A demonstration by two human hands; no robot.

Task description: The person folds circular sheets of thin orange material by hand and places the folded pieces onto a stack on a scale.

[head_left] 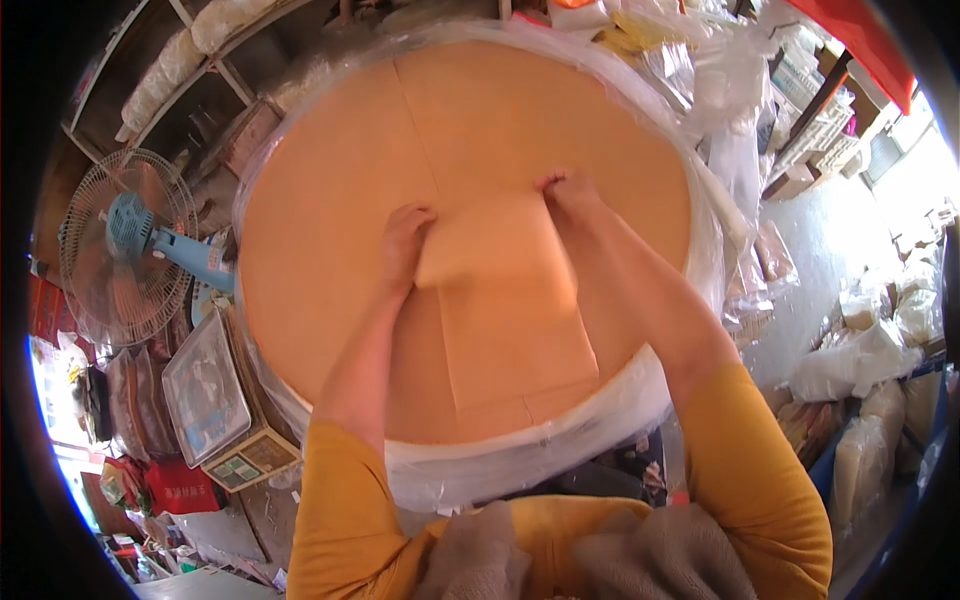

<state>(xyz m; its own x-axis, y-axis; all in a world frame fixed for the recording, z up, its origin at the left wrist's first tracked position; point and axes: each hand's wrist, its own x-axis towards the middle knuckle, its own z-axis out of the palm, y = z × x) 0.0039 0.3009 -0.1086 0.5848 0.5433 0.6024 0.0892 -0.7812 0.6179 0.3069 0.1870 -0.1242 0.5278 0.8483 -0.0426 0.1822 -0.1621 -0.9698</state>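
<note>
On a wide round orange surface (330,140), edged with clear plastic film (520,465), lies a folded orange sheet (500,250), its upper part bent over a longer flat part. My left hand (405,240) grips the sheet's upper left edge with fingers curled. My right hand (570,200) is pinched on the upper right corner, a little farther forward than the left. Both forearms come in from below in yellow sleeves. The sheet's exact material is unclear.
A blue fan (130,225) stands left of the round surface, above a clear lidded bin (205,385). Shelves (215,70) line the back left. Plastic bags (725,75) crowd the upper right; white bundles (850,365) lie at the lower right beside pale floor (790,260).
</note>
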